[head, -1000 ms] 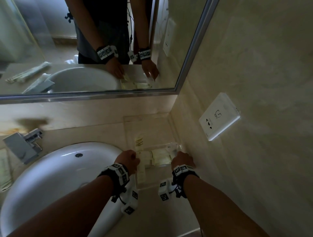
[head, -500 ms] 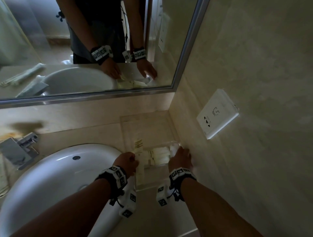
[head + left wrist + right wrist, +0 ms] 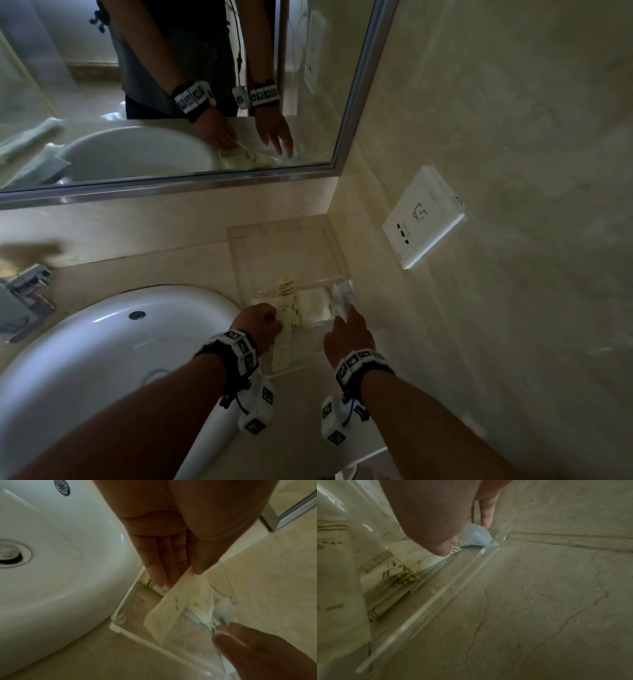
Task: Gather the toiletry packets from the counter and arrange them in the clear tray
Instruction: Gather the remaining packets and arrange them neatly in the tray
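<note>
The clear tray (image 3: 239, 260) sits in the counter corner against the right wall, and flat cream packets (image 3: 313, 305) lie at its near end. My left hand (image 3: 270, 317) is at the tray's near left. Its thumb and fingers pinch a long cream packet (image 3: 164, 609) that hangs slanted over the tray's white rim (image 3: 142, 639). My right hand (image 3: 346, 311) reaches into the tray's right side with its fingers stretched out. Its thumb and a fingertip touch a pale blue-white packet (image 3: 476, 536) beside the clear tray wall (image 3: 453, 588).
A white basin (image 3: 102, 359) fills the counter to the left, touching the tray's left side. The tap (image 3: 24, 291) stands at the far left. A wall socket (image 3: 423, 216) is on the right wall, a mirror (image 3: 171, 85) behind. Bare counter (image 3: 294, 428) lies in front of the tray.
My right hand's fingers have stretched forward onto the blue-white packet at the tray's right side. My left hand has kept hold of the long cream packet at the tray's left.
</note>
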